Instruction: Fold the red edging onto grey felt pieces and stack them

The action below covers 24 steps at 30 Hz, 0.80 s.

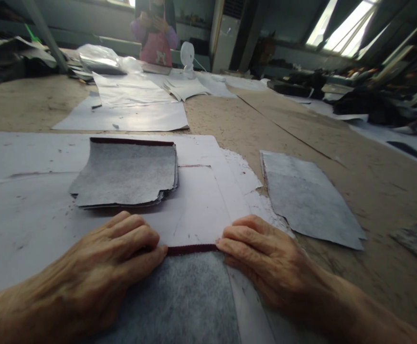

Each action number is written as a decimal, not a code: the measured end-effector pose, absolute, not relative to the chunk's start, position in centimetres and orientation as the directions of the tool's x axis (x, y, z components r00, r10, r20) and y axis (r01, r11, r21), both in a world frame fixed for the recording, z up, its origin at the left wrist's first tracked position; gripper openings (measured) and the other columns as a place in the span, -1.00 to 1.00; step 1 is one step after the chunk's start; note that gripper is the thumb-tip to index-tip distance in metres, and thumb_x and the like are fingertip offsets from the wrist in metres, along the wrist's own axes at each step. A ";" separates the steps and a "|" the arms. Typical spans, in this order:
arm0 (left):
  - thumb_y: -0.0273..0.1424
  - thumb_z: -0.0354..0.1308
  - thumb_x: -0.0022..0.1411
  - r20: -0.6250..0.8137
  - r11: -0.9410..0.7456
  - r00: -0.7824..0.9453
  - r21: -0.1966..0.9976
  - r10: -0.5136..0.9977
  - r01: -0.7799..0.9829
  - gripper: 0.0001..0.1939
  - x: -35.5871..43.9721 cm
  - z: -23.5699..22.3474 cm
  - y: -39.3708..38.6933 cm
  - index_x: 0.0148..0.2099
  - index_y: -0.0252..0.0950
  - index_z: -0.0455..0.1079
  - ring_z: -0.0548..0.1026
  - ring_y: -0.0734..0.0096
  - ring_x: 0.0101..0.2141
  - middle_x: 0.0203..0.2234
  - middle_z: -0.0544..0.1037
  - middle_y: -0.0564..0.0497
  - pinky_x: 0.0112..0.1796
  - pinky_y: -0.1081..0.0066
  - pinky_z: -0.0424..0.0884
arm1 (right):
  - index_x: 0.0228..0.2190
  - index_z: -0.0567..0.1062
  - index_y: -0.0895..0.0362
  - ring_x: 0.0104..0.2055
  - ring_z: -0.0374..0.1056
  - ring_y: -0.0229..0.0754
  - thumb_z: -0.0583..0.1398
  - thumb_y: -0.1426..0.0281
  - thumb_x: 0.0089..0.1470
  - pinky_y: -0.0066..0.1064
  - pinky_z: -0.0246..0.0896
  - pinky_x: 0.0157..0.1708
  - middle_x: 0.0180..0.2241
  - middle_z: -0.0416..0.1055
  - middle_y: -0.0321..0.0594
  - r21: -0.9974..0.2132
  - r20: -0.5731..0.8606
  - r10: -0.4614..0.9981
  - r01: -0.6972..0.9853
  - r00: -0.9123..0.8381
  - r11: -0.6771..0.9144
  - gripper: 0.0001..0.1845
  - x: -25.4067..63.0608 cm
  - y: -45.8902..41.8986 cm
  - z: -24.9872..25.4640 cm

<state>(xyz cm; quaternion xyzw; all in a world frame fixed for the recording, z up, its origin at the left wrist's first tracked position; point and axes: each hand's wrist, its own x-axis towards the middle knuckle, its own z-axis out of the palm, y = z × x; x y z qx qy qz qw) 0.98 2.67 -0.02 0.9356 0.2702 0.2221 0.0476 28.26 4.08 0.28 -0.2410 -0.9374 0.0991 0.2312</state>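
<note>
A grey, felt-like fabric piece (190,296) lies in front of me, its far edge folded over into a narrow dark maroon strip. At the left end of that strip, my left hand (118,263) is closed, thumb and fingers pressing the fold. The right end is pinched under the fingertips of my right hand (265,258), which is closed too. Just beyond my left hand sits a stack of similar grey pieces (129,172) with a maroon folded edge along its far side. More grey pieces (308,196) lie to the right of my right hand.
White paper sheets (22,210) cover the work surface under the pieces. Farther back are more white sheets (129,114), a clear plastic bag (101,57) and a small white fan (187,57). A person in a pink apron (156,48) stands across the table.
</note>
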 end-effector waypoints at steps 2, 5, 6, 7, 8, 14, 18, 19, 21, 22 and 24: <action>-0.68 -0.18 0.11 0.390 -0.851 0.758 0.199 0.523 0.485 -0.66 1.0 0.0 2.8 -0.18 -0.29 0.31 0.28 0.37 -0.38 -0.37 0.37 -0.03 -0.37 0.36 0.21 | -0.15 0.35 0.29 -0.19 0.22 -0.19 -0.01 0.64 0.09 -0.29 0.25 -0.19 -0.25 0.35 -0.10 -0.260 0.384 0.470 0.396 -0.794 0.881 -0.71 28.4 3.9 0.4; -0.67 -0.18 0.10 0.396 -0.857 0.761 0.177 0.513 0.485 -0.66 1.0 0.1 2.9 -0.20 -0.29 0.31 0.29 0.36 -0.40 -0.38 0.37 -0.03 -0.38 0.34 0.18 | -0.14 0.35 0.33 -0.16 0.22 -0.15 -0.06 0.64 0.12 -0.30 0.26 -0.19 -0.23 0.36 -0.07 -0.177 0.384 0.437 0.400 -0.813 0.899 -0.70 28.4 3.5 0.8; -0.67 -0.18 0.10 0.396 -0.857 0.762 0.170 0.512 0.487 -0.67 1.0 0.0 2.9 -0.20 -0.29 0.31 0.28 0.35 -0.40 -0.38 0.37 -0.03 -0.38 0.33 0.17 | -0.14 0.36 0.34 -0.14 0.22 -0.13 -0.07 0.62 0.14 -0.31 0.26 -0.19 -0.22 0.37 -0.08 -0.146 0.388 0.433 0.410 -0.814 0.900 -0.70 28.3 3.4 0.9; -0.67 -0.17 0.09 0.395 -0.854 0.761 0.165 0.515 0.492 -0.67 1.0 0.0 2.9 -0.19 -0.29 0.31 0.28 0.35 -0.39 -0.38 0.37 -0.04 -0.38 0.32 0.16 | -0.14 0.36 0.34 -0.13 0.21 -0.12 -0.08 0.61 0.15 -0.31 0.27 -0.19 -0.21 0.38 -0.08 -0.118 0.391 0.424 0.413 -0.817 0.903 -0.69 28.2 3.2 1.0; -0.68 -0.17 0.09 0.396 -0.854 0.760 0.163 0.516 0.495 -0.66 1.0 -0.1 2.9 -0.19 -0.30 0.31 0.28 0.34 -0.39 -0.38 0.37 -0.04 -0.38 0.31 0.15 | -0.13 0.36 0.33 -0.13 0.21 -0.12 -0.08 0.60 0.16 -0.30 0.27 -0.18 -0.21 0.38 -0.10 -0.102 0.393 0.416 0.410 -0.820 0.906 -0.69 28.1 3.2 1.0; -0.71 -0.18 0.14 0.413 -0.856 0.752 0.186 0.514 0.482 -0.65 1.1 0.0 2.7 -0.15 -0.33 0.32 0.26 0.39 -0.38 -0.37 0.37 -0.03 -0.35 0.33 0.16 | -0.21 0.38 0.17 -0.23 0.33 -0.22 0.15 0.47 0.04 -0.37 0.32 -0.24 -0.27 0.41 -0.18 -0.401 0.449 0.699 0.574 -0.556 0.714 -0.79 28.7 3.6 0.5; -0.71 -0.19 0.14 0.427 -0.851 0.737 0.215 0.524 0.480 -0.64 1.2 0.0 2.7 -0.17 -0.32 0.33 0.24 0.39 -0.39 -0.40 0.36 -0.02 -0.35 0.33 0.15 | -0.26 0.41 0.12 -0.28 0.36 -0.26 0.15 0.51 -0.01 -0.43 0.33 -0.27 -0.30 0.42 -0.25 -0.496 0.406 0.789 0.614 -0.461 0.614 -0.80 28.6 3.4 1.1; -0.71 -0.19 0.14 0.431 -0.851 0.735 0.221 0.523 0.477 -0.64 1.2 -0.1 2.7 -0.17 -0.32 0.33 0.23 0.39 -0.40 -0.40 0.36 -0.02 -0.36 0.33 0.14 | -0.27 0.42 0.13 -0.27 0.35 -0.25 0.12 0.53 0.00 -0.41 0.32 -0.25 -0.31 0.42 -0.24 -0.469 0.435 0.773 0.616 -0.463 0.633 -0.80 28.1 3.2 1.4; -0.71 -0.19 0.13 0.440 -0.856 0.736 0.220 0.515 0.467 -0.64 1.2 -0.2 2.8 -0.19 -0.32 0.33 0.22 0.40 -0.41 -0.42 0.35 -0.02 -0.37 0.34 0.13 | -0.27 0.43 0.17 -0.26 0.31 -0.22 0.07 0.58 0.02 -0.36 0.29 -0.25 -0.32 0.40 -0.18 -0.383 0.502 0.717 0.619 -0.483 0.685 -0.78 26.7 2.6 1.6; -0.71 -0.19 0.13 0.447 -0.860 0.736 0.215 0.508 0.462 -0.65 1.2 -0.2 2.8 -0.19 -0.33 0.34 0.21 0.40 -0.42 -0.43 0.35 -0.02 -0.38 0.34 0.12 | -0.28 0.43 0.19 -0.26 0.29 -0.19 0.05 0.59 0.03 -0.33 0.28 -0.26 -0.33 0.39 -0.16 -0.342 0.516 0.692 0.619 -0.505 0.707 -0.77 25.8 2.3 1.6; -0.70 -0.17 0.12 0.451 -0.863 0.738 0.204 0.503 0.463 -0.67 1.2 -0.3 2.8 -0.21 -0.33 0.34 0.21 0.40 -0.42 -0.44 0.34 -0.02 -0.38 0.33 0.11 | -0.29 0.44 0.24 -0.30 0.24 -0.15 0.00 0.60 0.03 -0.29 0.25 -0.32 -0.36 0.37 -0.11 -0.280 0.507 0.653 0.608 -0.563 0.743 -0.74 23.8 1.8 1.3</action>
